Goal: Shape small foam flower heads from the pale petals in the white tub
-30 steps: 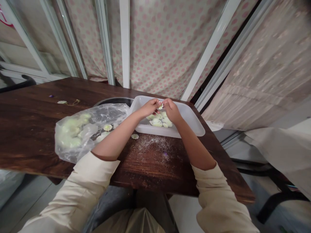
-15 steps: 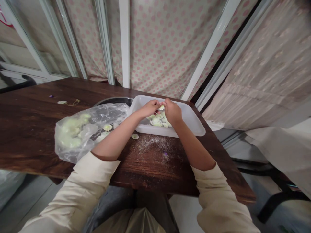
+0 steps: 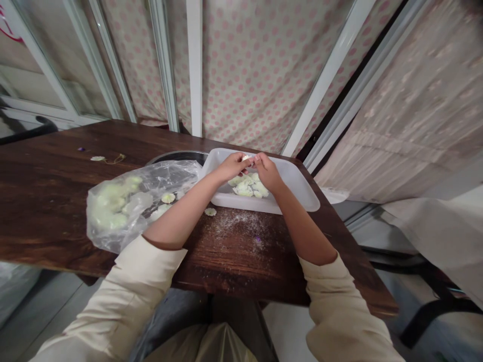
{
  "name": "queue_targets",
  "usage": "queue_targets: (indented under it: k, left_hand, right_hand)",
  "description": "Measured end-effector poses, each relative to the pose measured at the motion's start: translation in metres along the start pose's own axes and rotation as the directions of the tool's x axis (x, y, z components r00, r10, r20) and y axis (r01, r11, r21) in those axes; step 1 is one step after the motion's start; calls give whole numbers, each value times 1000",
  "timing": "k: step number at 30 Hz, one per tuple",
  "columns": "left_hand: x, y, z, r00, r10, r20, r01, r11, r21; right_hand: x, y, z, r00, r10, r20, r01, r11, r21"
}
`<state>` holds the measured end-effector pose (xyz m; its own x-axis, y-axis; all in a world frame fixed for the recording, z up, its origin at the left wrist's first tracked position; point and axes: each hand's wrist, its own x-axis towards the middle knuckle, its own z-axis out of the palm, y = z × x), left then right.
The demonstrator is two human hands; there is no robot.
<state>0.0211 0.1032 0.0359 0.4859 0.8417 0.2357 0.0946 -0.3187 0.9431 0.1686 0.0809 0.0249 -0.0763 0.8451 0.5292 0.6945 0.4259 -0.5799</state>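
Observation:
Both hands meet above a white plastic tray (image 3: 298, 188), fingertips almost touching. A small pale flower (image 3: 246, 158) shows between them, partly covered by fingers. My left hand (image 3: 234, 167) is closed with thumb and fingers pinched on that flower. My right hand (image 3: 267, 171) is closed too, its thumb and fingertips pressed at the flower's right side. Below them, several pale yellow-green flower heads (image 3: 245, 188) lie in the tray. Left of my left forearm, a clear plastic bag (image 3: 113, 206) holds more pale flowers, with a loose flower head (image 3: 168, 197) at its opening.
The dark wooden table (image 3: 234, 271) has white crumbs scattered before the tray. A single flower (image 3: 210, 212) lies by the tray's near left corner. A round dark pan (image 3: 177, 157) sits behind the bag. Another flower with a stem (image 3: 98, 158) lies far left.
The flower between my hands has shifted slightly up and left, turning a paler side into view. My right hand has tilted a little and its fingers look more extended.

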Motion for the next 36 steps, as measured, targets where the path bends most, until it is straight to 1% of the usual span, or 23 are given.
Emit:
queue_targets:
  k: [2, 4, 6, 10, 13, 17, 19, 22, 24, 26, 28, 29, 32, 33, 34, 36]
  left_hand:
    - [0, 0, 0, 1000, 7, 21, -8, 1000, 4]
    - [0, 0, 0, 999, 2, 32, -2, 1000, 6]
    - [-1, 1, 1, 999, 0, 41, -1, 1000, 5]
    - [-1, 2, 1, 998, 35, 52, -35, 999, 8]
    - [0, -1, 0, 998, 60, 28, -62, 996, 65]
    - [0, -4, 0, 997, 80, -7, -78, 990, 120]
    - [0, -4, 0, 997, 79, -7, -78, 991, 107]
    - [0, -4, 0, 998, 63, -23, -61, 994, 85]
    - [0, -4, 0, 997, 64, -38, -61, 995, 84]
    - [1, -6, -1, 995, 82, -47, -78, 993, 84]
    - [2, -7, -2, 993, 108, -45, -104, 992, 78]
    - [2, -7, -2, 992, 121, -40, -118, 990, 70]
    - [1, -5, -3, 988, 156, -5, -156, 987, 32]
    - [1, -4, -3, 987, 162, 10, -162, 987, 11]
    - [0, -3, -3, 987, 159, 24, -159, 987, -11]
    - [-1, -2, -3, 989, 141, 48, -139, 989, -56]
  right_hand:
    - [2, 0, 3, 998, -21, 61, 14, 993, 119]
    - [2, 0, 3, 994, 2, 106, -20, 985, 172]
    - [2, 0, 3, 992, 19, 121, -40, 983, 176]
    - [1, -3, 3, 996, 18, 84, -35, 976, 214]
    - [1, -6, 4, 996, 8, 93, -29, 973, 229]
    - [3, -4, 5, 993, 8, 115, -28, 984, 178]
    - [3, -1, 4, 996, 54, 65, -62, 990, 127]
    - [4, 4, 1, 985, 119, -126, -122, 992, -18]
    - [3, 6, 0, 965, 100, -242, -130, 985, -112]
    - [3, 7, 1, 956, 36, -291, -84, 984, -155]
    - [4, 7, 2, 963, -22, -268, -8, 994, -108]
    - [5, 7, 3, 972, -33, -232, 23, 999, -47]
    - [7, 5, 4, 995, -25, -101, 44, 981, 190]
    - [7, 4, 4, 997, -25, -72, 42, 969, 243]
    - [7, 3, 4, 998, -28, -60, 43, 962, 271]
    - [6, 1, 2, 996, -49, -72, 65, 968, 241]
